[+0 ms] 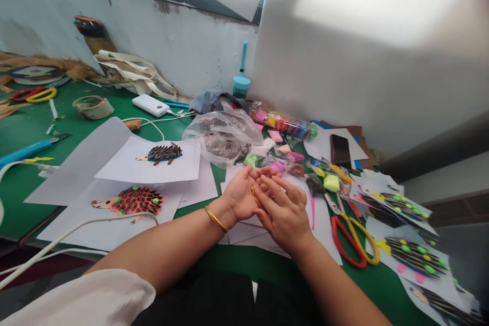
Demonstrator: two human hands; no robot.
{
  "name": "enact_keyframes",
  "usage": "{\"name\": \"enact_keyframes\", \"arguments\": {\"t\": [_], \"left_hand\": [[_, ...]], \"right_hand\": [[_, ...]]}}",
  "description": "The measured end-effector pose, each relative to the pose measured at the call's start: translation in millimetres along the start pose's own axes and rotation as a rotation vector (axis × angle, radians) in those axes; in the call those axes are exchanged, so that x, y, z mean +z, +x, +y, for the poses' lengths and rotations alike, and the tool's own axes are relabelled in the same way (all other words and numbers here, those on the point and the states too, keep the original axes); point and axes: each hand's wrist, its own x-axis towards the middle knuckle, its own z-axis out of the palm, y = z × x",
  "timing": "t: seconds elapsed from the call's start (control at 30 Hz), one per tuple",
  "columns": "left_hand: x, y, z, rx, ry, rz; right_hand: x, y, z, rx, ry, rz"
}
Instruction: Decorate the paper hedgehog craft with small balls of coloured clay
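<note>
My left hand (240, 194) is palm up above the papers, its fingers stretched out flat under my right hand. A gold bangle (216, 219) circles the left wrist. My right hand (286, 209) lies across the left palm, fingers close together and bent slightly, fingertips pressing on it. A tiny piece of yellow clay (252, 190) shows between the right fingertips and the left palm. Beyond the hands are packets of soft clay, among them a light green one (250, 159) and a pink one (278, 166). An opened lump of yellow-green clay (331, 183) sits to the right.
Scissors (353, 234) with red and yellow handles lie right of my hands. Hedgehog pictures (164, 153) made with seeds are on the left, more (412, 254) on the right. A plastic bag of seeds (225, 142), a power bank (151, 105), a phone (340, 150) and a craft knife (30, 152) surround them.
</note>
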Motion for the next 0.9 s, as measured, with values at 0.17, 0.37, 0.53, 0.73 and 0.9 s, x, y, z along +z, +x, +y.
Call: {"name": "enact_keyframes", "arguments": {"t": [0.17,0.37,0.53,0.73,0.9], "left_hand": [[-0.7,-0.9,-1.0,0.042,-0.067,0.020],[-7.1,-0.3,-4.2,-0.041,-0.074,-0.087],[-5.0,-2.8,2.1,0.033,-0.118,-0.104],[-3.7,-3.4,1.3,0.059,-0.163,-0.100],[-3.9,-3.2,3.8,0.059,-0.173,-0.129]], "right_hand": [[-1.0,-3.8,-6.2,-0.037,0.098,0.075],[0.9,1.3,-4.7,-0.052,-0.006,0.045],[-2.5,-1.0,-4.4,-0.051,-0.007,0.075],[7.1,-1.6,-9.4,-0.162,0.001,-0.042],[1.8,-0.7,-3.9,-0.081,-0.014,-0.010]]}}
